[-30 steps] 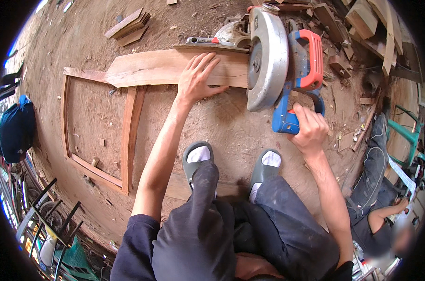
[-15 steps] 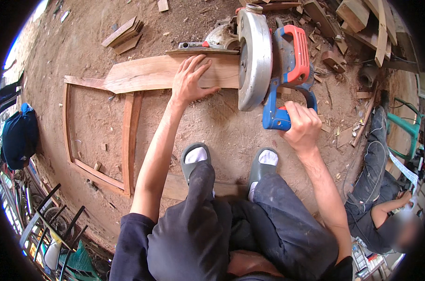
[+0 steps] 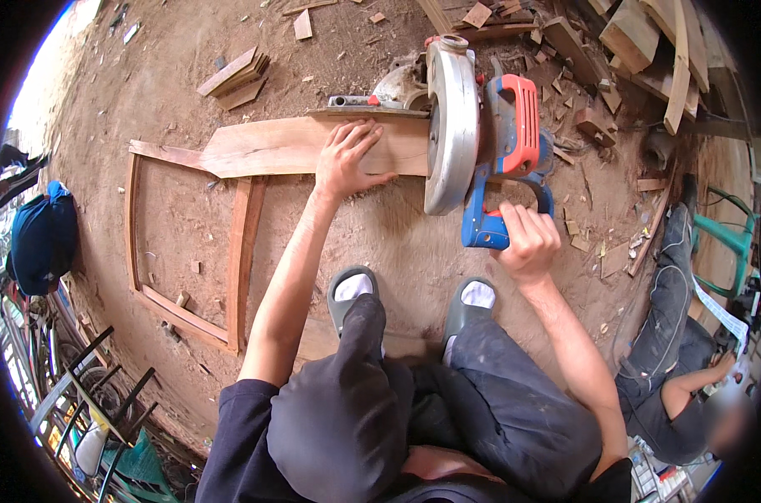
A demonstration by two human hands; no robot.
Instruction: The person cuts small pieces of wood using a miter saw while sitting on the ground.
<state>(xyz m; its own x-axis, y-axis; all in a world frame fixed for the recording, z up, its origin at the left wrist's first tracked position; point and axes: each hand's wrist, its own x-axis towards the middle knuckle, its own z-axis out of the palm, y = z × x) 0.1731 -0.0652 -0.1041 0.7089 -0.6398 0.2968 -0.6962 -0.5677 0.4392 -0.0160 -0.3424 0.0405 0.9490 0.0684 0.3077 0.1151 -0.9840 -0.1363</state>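
Observation:
A miter saw point(image 3: 452, 126) with a silver blade guard and a blue-and-red motor body stands ahead of me. My right hand point(image 3: 527, 243) is wrapped round its blue handle. A wide wooden board point(image 3: 271, 147) lies along the saw's fence, its right end at the guard and its shaped left end reaching out over a wooden frame. My left hand point(image 3: 347, 159) rests flat on the board with fingers spread, close to the fence. The guard hides the blade and the board's right end.
The wooden frame point(image 3: 239, 251) lies on the dirt ground at left. Stacked offcuts point(image 3: 233, 75) sit beyond the board; timber point(image 3: 632, 38) is heaped at far right. A seated person point(image 3: 674, 369) is at right by a green chair point(image 3: 724, 239). Metal racks point(image 3: 95, 411) stand at lower left.
The whole view has shifted slightly, so the scene sits a little lower. The saw's guard and handle look slightly lowered toward me; both hands keep their places on board and handle.

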